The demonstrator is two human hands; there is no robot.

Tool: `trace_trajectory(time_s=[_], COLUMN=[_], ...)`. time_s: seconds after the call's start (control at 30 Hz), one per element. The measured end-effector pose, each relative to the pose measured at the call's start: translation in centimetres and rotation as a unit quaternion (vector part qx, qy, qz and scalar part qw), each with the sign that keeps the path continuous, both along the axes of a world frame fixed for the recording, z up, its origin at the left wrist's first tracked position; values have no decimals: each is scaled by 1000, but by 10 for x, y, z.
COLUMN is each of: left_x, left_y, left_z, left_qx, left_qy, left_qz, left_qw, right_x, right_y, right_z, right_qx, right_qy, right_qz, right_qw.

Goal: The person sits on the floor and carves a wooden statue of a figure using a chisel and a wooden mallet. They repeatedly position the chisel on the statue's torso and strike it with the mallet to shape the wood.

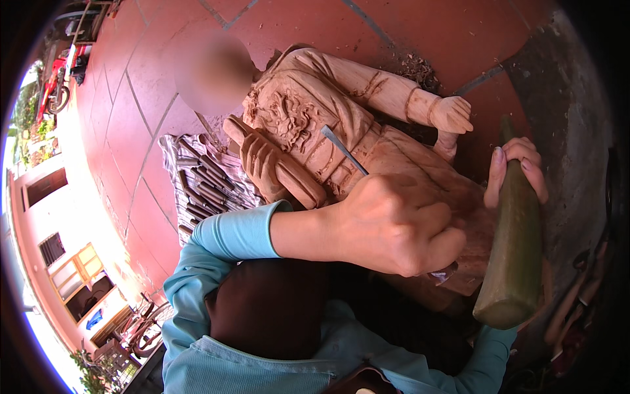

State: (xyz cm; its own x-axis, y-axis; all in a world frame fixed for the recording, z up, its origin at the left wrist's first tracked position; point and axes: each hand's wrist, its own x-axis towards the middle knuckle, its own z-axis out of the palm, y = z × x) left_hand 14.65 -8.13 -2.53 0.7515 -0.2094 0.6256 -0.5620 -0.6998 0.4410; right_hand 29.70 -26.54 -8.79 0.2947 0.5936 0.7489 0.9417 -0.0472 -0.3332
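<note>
A carved wooden statue [387, 154] lies on its back in front of me, with a relief on its chest. My left hand [400, 226] is closed in a fist around a chisel [346, 151]. The chisel's metal blade points up and left over the statue's waist; its handle is mostly hidden in the fist. Over on the right, my right hand [522, 167] has its fingers wrapped round a greenish wooden mallet [512, 262], thick end toward me. The mallet is apart from the chisel.
Several chisels [207, 184] lie on a striped cloth [172, 154] left of the statue. Wood shavings [417, 69] are heaped on the red tiled floor [295, 23] beyond it. A red motorbike [56, 82] and a bicycle [141, 328] stand far left.
</note>
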Motion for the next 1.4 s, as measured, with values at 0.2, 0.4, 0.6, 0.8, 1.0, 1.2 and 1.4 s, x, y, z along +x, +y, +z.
trace_trajectory(time_s=[0.2,0.4,0.6,0.8,1.0,1.2,1.4], left_x=[2,7,9,10,13,20,25], left_y=[6,8,13,11,6,5,2], left_z=[7,1,4,0,-6,-6,-14], left_qx=[-38,-65,-44,-38,-44,-14,-36], left_qy=[4,-13,-15,-3,-18,8,11], left_qz=[-14,1,1,12,71,83,95], left_qw=[999,998,999,999,996,996,995], right_x=[1,-1,5,-3,-4,0,-3], right_y=[1,3,3,4,4,1,5], right_z=[2,5,-6,5,3,3,3], right_qx=[46,4,77,37,22,3,-7], right_qy=[-12,-78,-62,-37,-14,-30,-20], right_qz=[23,-37,2,-47,-35,-42,-74], right_qw=[999,996,995,998,999,999,997])
